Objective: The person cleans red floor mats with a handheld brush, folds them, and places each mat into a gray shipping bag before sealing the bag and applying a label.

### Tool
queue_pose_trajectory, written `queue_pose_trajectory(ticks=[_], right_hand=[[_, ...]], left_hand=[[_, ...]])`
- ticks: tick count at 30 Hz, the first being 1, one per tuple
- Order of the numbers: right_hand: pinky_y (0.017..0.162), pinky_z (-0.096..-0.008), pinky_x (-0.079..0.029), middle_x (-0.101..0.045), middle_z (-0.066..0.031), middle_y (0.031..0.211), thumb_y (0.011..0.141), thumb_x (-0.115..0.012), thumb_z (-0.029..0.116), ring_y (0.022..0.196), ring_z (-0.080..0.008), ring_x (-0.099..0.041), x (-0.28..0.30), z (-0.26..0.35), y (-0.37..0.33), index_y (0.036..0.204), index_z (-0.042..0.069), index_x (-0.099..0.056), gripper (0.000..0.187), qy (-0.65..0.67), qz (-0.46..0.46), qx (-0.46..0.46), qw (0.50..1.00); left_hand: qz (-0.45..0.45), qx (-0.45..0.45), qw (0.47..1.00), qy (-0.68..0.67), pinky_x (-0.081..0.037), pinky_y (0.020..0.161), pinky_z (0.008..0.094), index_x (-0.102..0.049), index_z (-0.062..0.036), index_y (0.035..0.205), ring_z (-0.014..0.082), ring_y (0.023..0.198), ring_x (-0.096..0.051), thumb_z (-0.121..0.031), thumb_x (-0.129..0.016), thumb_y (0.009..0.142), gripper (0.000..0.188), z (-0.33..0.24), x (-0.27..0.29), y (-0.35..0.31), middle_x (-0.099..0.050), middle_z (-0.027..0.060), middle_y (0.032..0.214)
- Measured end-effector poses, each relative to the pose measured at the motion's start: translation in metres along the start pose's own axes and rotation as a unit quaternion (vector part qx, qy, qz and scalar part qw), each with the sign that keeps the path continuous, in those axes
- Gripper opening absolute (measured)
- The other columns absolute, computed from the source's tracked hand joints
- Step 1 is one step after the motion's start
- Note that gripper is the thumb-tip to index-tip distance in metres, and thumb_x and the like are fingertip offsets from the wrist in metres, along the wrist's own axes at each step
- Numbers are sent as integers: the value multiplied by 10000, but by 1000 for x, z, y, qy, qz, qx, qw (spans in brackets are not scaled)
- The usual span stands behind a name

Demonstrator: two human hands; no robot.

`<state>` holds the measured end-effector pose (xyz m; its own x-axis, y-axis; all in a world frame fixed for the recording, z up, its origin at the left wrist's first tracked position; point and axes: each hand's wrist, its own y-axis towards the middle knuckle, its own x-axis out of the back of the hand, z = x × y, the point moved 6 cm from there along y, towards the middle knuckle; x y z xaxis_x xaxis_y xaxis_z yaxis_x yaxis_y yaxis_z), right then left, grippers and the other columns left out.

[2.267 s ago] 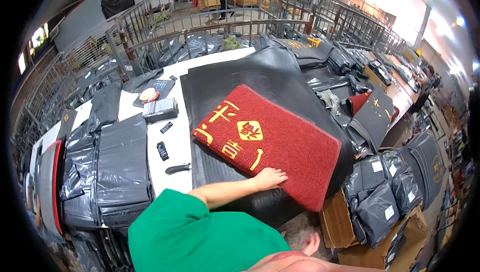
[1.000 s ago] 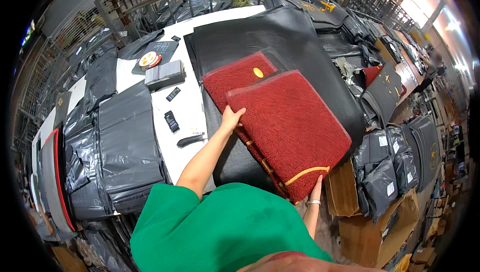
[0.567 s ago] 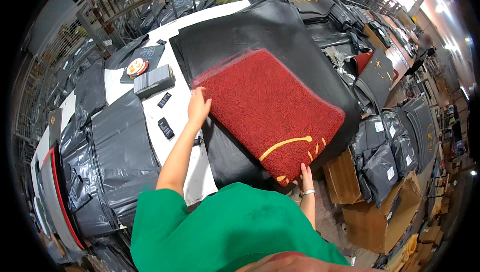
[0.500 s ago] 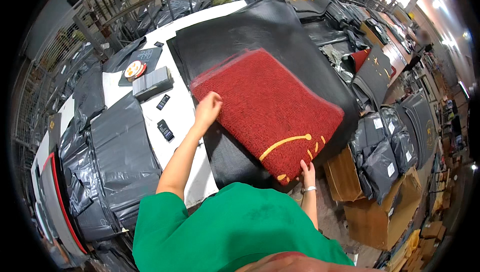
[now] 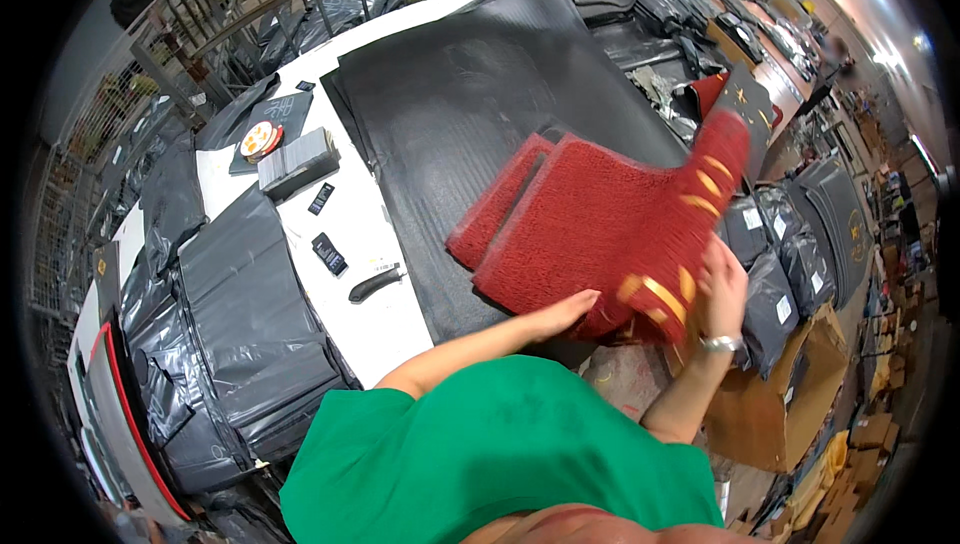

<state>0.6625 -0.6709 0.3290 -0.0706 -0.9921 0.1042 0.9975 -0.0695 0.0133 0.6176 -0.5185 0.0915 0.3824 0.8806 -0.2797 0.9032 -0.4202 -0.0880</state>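
Note:
A red textile mat (image 5: 570,214) with yellow markings lies folded over the black sheet (image 5: 470,94), its right part curling up off the sheet. At its left side two layers show with a narrow gap between them. My left hand (image 5: 560,317) rests against the mat's near edge, fingers stretched out. At the raised right side, my right hand (image 5: 722,289) is closed on the mat; motion blurs its fingers a little. A black-handled knife (image 5: 375,284) lies on the white table (image 5: 385,329), left of the black sheet.
On the table's left stand a stack of grey cards (image 5: 300,164), a round orange-and-white item (image 5: 262,140) and small black packets (image 5: 328,254). Dark plastic-wrapped bundles (image 5: 250,314) lie further left. An open cardboard box (image 5: 780,394) and bagged packages (image 5: 770,294) stand at right.
The mat has shifted right and its right side has been curled up by my right hand. My left hand has moved right along the near edge. The knife now shows on the table.

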Motion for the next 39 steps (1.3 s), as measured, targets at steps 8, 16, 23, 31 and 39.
queue_pose_trajectory(ticks=[8,16,23,31,39], right_hand=[[736,-401,-475,-620,-189,877,811,-548,230,798,-344,-599,-190,-124,-3,1016,53,-609,278,-357,172,201,896],[882,-371,-390,-502,-186,1159,792,-612,182,1061,-312,-482,-62,-113,-2,1183,1,-469,454,-319,-113,173,925],[922,-307,-349,-491,-117,1160,853,-538,403,1030,-214,-472,-27,-256,-29,1194,-42,-414,574,-74,-143,-74,984],[952,-307,-342,-371,-76,1321,845,-558,370,1174,-173,-385,-21,-292,-159,1364,22,-200,721,-57,143,-255,955],[798,-325,-452,-599,-102,1016,687,-729,231,894,-206,-575,-38,-261,-63,1106,-26,-492,546,-67,132,-130,980]], left_hand=[[-199,134,949,203,-433,840,399,-443,11,1155,330,1014,-544,-475,-416,872,563,-83,183,12,-573,205,1069],[-257,96,872,405,-434,820,390,-534,22,990,340,977,-538,-517,-605,724,606,-80,234,24,-557,214,1027],[-292,185,889,300,-443,844,398,-438,140,1087,380,1025,-537,-614,-662,621,914,-75,212,18,-508,318,1106],[-158,115,948,250,-463,769,348,-608,85,953,306,843,-616,-708,-572,615,863,-11,188,-132,-623,231,889],[-132,157,924,321,-359,952,343,-258,51,1296,349,1121,-464,-566,-590,708,915,24,73,-223,-454,252,1224]])
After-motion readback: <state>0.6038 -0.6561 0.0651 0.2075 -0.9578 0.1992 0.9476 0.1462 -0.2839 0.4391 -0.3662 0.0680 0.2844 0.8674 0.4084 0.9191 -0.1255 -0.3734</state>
